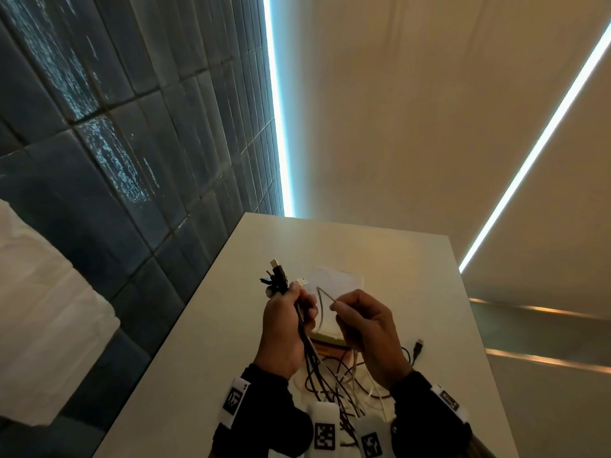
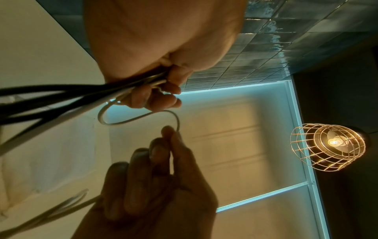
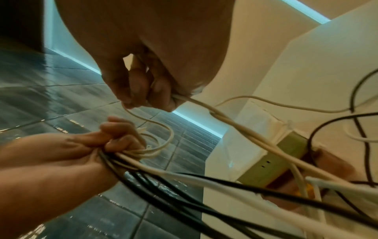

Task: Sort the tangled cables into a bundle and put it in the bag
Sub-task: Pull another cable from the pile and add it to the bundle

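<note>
My left hand (image 1: pixel 292 307) grips a bundle of black and white cables (image 1: pixel 305 335) upright above the table, with their plugs (image 1: pixel 276 276) sticking out at the top. My right hand (image 1: pixel 350 314) pinches a thin white cable (image 1: pixel 321 300) that loops across to the left fist. In the left wrist view the left hand (image 2: pixel 163 90) holds the bundle (image 2: pixel 61 97) and the white loop (image 2: pixel 141 117) runs to the right hand (image 2: pixel 165 145). The right wrist view has the right hand (image 3: pixel 147 92), the white cable (image 3: pixel 225 120) and the left hand (image 3: pixel 116 139). A white flat bag (image 1: pixel 344 280) lies behind the hands.
Loose ends of the cables (image 1: pixel 334 378) trail tangled on the white table (image 1: pixel 413 259), one with a black plug (image 1: pixel 419 345) at the right. A dark tiled wall (image 1: pixel 132 160) runs along the table's left edge. A green object (image 3: pixel 272 163) shows beneath the bag.
</note>
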